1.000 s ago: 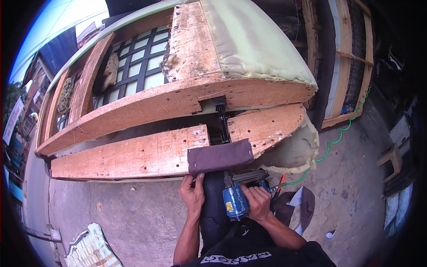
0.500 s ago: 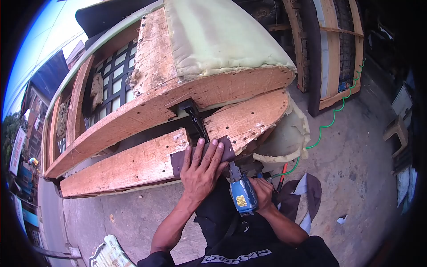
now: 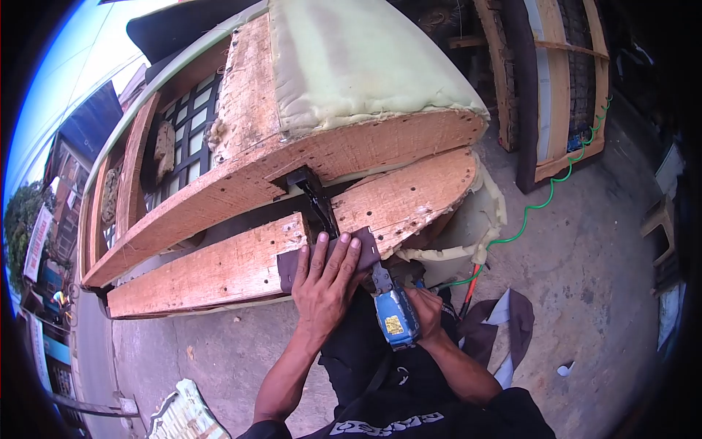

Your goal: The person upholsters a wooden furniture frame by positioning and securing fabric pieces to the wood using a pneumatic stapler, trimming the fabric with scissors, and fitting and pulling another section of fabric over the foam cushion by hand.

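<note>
- Concrete floor (image 3: 563, 271), right and lower left
- Wooden furniture frame (image 3: 212, 192), upper left to center
- Left hand (image 3: 322, 291) flat on dark cloth (image 3: 368, 249), center, fingers apart
- Right hand (image 3: 425, 313) clamped on staple gun (image 3: 395, 314), lower center

Main frame (image 3: 329, 155) ahead, 2nd frame (image 3: 557, 80) to its R, cloth scrap (image 3: 521, 322) on gnd (image 3: 563, 267) (hose (image 3: 526, 216) behind).

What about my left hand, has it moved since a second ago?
Yes. Your left hand has moved toward the black metal bar, from the lower edge of the dark fabric to lying flat across it.
</note>
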A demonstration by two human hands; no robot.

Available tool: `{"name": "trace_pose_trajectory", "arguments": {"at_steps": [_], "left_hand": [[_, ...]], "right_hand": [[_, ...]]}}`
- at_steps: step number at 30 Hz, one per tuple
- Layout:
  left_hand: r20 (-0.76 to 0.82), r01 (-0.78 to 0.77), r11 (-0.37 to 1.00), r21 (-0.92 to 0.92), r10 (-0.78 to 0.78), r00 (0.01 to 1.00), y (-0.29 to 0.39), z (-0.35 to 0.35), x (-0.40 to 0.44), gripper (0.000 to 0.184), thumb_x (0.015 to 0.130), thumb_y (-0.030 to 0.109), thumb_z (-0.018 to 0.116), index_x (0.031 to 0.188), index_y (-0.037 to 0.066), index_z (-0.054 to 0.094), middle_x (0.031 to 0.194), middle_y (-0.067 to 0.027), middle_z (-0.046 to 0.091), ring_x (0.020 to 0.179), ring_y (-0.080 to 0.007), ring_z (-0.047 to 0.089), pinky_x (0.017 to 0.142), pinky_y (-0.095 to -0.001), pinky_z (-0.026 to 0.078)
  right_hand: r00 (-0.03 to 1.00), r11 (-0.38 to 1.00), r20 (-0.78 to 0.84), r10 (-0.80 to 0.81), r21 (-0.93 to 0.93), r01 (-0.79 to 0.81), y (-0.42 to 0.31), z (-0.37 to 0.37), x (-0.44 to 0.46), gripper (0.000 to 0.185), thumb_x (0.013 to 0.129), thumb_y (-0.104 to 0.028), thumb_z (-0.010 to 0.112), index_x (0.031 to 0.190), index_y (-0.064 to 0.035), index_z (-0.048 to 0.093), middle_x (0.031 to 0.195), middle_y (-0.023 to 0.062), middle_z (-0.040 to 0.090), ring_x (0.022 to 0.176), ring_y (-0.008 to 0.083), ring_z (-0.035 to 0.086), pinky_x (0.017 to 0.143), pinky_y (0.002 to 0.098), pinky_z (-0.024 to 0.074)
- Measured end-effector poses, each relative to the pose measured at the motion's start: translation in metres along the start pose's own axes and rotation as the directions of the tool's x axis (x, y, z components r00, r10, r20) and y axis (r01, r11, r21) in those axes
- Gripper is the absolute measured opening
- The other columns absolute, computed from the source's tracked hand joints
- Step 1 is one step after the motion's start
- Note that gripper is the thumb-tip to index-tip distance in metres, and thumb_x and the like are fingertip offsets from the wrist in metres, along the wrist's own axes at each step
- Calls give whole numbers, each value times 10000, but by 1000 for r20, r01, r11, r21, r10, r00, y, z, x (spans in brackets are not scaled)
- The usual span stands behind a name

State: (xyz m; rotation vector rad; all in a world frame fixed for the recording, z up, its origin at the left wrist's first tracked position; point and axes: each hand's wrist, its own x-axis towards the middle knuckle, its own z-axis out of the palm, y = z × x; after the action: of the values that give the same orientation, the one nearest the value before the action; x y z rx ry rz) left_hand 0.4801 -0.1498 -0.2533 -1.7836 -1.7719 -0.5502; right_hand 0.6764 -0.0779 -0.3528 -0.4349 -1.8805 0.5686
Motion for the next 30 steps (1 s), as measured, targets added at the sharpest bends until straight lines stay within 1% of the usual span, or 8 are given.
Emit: {"name": "trace_pose_trajectory", "arguments": {"at_steps": [6, 9, 12, 14, 16, 20, 27, 30], "left_hand": [[48, 54, 999, 7, -54, 997, -37, -16, -24, 692, 834, 404, 780, 1449, 143, 603, 1509, -88, 570, 1462, -296, 460, 1225, -487, 314], [91, 129, 991, 47, -133, 987, -57, -28, -37, 685, 819, 447, 775, 1434, 187, 625, 1484, -30, 599, 1462, -261, 461, 1238, -507, 281], [118, 145, 988, 47, -150, 982, -71, -34, -45, 677, 822, 447, 769, 1434, 199, 625, 1484, -15, 600, 1462, -258, 461, 1236, -514, 282], [127, 144, 989, 21, -145, 981, -73, -38, -44, 677, 832, 444, 752, 1433, 160, 619, 1476, -67, 603, 1449, -299, 477, 1221, -539, 302], [130, 146, 989, 9, -146, 981, -74, -37, -45, 679, 826, 451, 763, 1442, 208, 615, 1489, -11, 596, 1461, -255, 462, 1232, -519, 286], [138, 147, 989, 26, -149, 979, -79, -40, -49, 698, 814, 454, 774, 1447, 210, 608, 1496, -5, 589, 1472, -261, 446, 1230, -530, 286], [128, 183, 983, -22, -179, 976, -83, -43, -51, 709, 796, 417, 800, 1449, 219, 606, 1506, 3, 580, 1471, -268, 447, 1227, -525, 293], [133, 172, 984, -36, -166, 977, -84, -44, -51, 720, 790, 407, 810, 1443, 184, 605, 1499, -40, 583, 1475, -293, 440, 1235, -511, 292]], "right_hand": [[999, 999, 47, 15, -31, -14, -11, 1, -2, 471, 802, -318, 733, 1098, 44, 673, 790, 168, 678, 676, 351, 686, 632, 435, 516], [999, 998, 22, -47, -49, 48, -13, 14, -2, 479, 809, -339, 717, 1081, 53, 672, 771, 167, 667, 681, 343, 683, 630, 428, 508], [999, 998, 14, -33, -57, 34, -13, 18, -6, 463, 815, -323, 710, 1076, 57, 667, 756, 163, 655, 664, 349, 671, 622, 429, 500], [1000, 998, 1, -30, -49, 30, -18, 23, -6, 445, 820, -309, 705, 1069, 58, 663, 738, 158, 641, 651, 352, 660, 614, 428, 494], [1000, 998, -22, -10, -66, 9, -21, 25, -7, 448, 818, -296, 704, 1081, 64, 667, 735, 163, 637, 646, 354, 656, 611, 430, 490], [996, 989, 9, -85, -121, 85, -31, 27, -5, 459, 815, -288, 699, 1099, 72, 672, 736, 165, 634, 649, 353, 652, 615, 427, 487], [996, 983, 75, -45, -177, 58, -38, 43, -5, 442, 817, -287, 683, 1081, 68, 673, 762, 174, 642, 654, 340, 641, 618, 426, 470], [997, 982, 47, -53, -180, 61, -38, 46, -8, 429, 819, -288, 683, 1066, 62, 670, 751, 170, 635, 654, 337, 642, 616, 419, 467]]}}
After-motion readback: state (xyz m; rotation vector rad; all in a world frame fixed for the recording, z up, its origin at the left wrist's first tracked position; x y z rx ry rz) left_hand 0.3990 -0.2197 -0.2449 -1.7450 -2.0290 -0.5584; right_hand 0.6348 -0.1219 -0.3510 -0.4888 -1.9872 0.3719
